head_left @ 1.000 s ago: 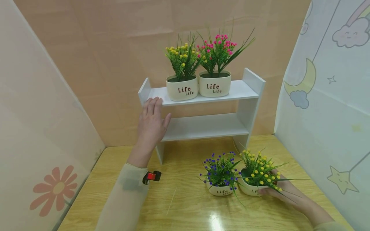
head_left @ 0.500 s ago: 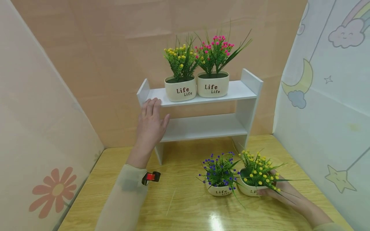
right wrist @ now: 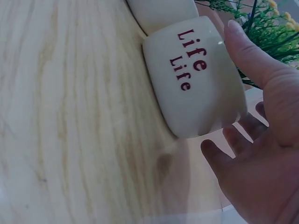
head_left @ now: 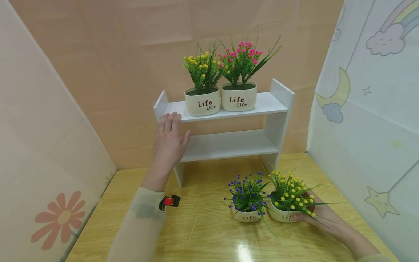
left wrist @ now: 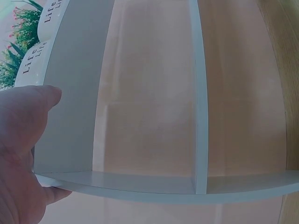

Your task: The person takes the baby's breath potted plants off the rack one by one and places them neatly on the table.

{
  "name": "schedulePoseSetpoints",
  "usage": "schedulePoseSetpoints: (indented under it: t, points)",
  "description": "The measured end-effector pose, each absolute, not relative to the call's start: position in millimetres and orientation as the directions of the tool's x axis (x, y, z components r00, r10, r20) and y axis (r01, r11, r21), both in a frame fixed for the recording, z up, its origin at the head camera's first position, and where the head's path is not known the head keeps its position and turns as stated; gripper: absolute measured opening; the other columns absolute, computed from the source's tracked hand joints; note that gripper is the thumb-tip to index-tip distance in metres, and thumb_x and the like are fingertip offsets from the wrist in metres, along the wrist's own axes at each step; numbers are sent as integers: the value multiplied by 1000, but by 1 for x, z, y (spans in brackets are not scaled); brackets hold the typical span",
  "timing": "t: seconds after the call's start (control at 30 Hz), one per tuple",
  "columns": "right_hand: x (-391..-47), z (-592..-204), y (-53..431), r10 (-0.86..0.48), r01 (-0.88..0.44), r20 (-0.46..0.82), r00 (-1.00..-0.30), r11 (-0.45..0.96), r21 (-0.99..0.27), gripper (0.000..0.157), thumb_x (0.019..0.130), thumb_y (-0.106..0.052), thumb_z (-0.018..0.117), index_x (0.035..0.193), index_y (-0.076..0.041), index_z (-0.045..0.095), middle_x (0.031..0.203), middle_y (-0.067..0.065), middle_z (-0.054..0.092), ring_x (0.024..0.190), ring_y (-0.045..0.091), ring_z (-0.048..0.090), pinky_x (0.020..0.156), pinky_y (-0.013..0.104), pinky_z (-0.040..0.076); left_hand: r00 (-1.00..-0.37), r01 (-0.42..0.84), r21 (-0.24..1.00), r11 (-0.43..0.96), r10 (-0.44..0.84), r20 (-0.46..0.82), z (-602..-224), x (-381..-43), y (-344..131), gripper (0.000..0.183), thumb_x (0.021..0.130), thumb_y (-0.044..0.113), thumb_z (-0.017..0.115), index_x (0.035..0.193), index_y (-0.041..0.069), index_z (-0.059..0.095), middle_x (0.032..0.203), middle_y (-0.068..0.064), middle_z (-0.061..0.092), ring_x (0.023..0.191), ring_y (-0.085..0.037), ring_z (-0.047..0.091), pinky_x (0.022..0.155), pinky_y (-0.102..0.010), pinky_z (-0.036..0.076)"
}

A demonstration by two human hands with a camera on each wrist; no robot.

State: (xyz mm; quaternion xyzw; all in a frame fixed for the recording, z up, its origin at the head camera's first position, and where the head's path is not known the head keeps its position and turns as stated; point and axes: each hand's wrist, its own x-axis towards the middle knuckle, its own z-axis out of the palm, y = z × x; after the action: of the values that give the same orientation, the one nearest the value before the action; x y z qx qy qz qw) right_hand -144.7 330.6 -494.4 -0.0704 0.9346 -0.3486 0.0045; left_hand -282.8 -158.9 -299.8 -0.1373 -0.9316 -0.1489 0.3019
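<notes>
My left hand rests its fingers on the left front corner of the white shelf, thumb spread to the right. In the left wrist view, the thumb lies at the shelf's front edge and a fingertip shows past the side panel. On the table, my right hand is around the right end of a cream "Life" pot with yellow flowers. Seen from the right wrist, its fingers are spread at the pot's side, thumb by the rim. A similar pot with blue-purple flowers stands close to its left.
Two more "Life" pots stand side by side on the top board: one with yellow flowers, one with pink flowers. A wooden table carries everything. Printed cloth walls enclose it left and right, with a peach backdrop behind.
My right thumb has slid slightly right along the pot, uncovering more of its lettering. The left hand stays on the shelf. The head view has shifted slightly.
</notes>
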Motion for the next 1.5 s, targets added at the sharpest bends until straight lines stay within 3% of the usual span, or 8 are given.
schedulePoseSetpoints:
  t: [0.23,0.33,0.47,0.6,0.8,1.03,1.33,1.5]
  points:
    - [-143,-483,327,-217,-292,195,-956,682,-671,119,90,-14,93,176,-8,11,151,43,46,114,70,64,90,73,58,-780,350,190,917,172,602,-298,-281,-160,69,111,34,69,163,1,38,170,-19,37,161,-39,25,130,-58,30]
    - [-141,-475,328,-252,-312,195,-948,619,-721,120,93,-10,89,179,-23,7,164,45,32,124,71,58,93,66,61,-783,354,191,915,179,596,-296,-280,-161,70,112,35,67,164,0,37,170,-19,38,162,-39,25,131,-58,28]
    - [-140,-467,327,-289,-350,220,-932,550,-758,119,93,-3,87,179,-25,8,172,40,22,137,69,48,99,38,59,-787,362,210,908,177,591,-293,-276,-161,70,112,36,66,165,0,37,170,-20,39,164,-39,22,133,-63,18]
    - [-140,-461,326,-323,-394,260,-910,476,-786,121,90,5,85,179,-24,10,174,37,19,151,40,43,105,19,45,-788,366,242,899,161,594,-290,-273,-161,73,112,38,67,168,2,36,170,-21,41,166,-40,20,132,-70,7]
    - [-142,-451,327,-379,-476,339,-861,363,-801,124,85,13,84,179,-20,10,181,-2,26,148,-16,30,111,7,32,-790,379,269,885,159,592,-282,-268,-159,76,112,41,66,169,4,33,171,-23,39,165,-40,24,131,-72,7]
    - [-147,-434,326,-403,-517,378,-833,326,-792,123,82,18,84,178,-10,11,179,-11,30,148,-13,35,112,9,34,-786,402,263,877,183,591,-271,-263,-156,78,112,42,65,170,3,30,173,-24,36,165,-40,25,130,-74,8]
    - [-152,-399,319,-425,-563,408,-808,357,-745,115,89,14,81,178,-17,16,181,7,29,150,-10,36,115,10,34,-788,409,274,870,185,587,-260,-258,-152,78,112,41,66,170,3,31,173,-23,36,166,-39,25,130,-74,7]
    - [-158,-365,310,-384,-528,370,-846,512,-677,105,98,-2,81,178,-31,19,180,13,28,159,32,38,118,16,36,-787,409,263,874,191,587,-260,-255,-153,77,112,42,66,168,1,33,171,-23,38,165,-40,26,130,-75,8]
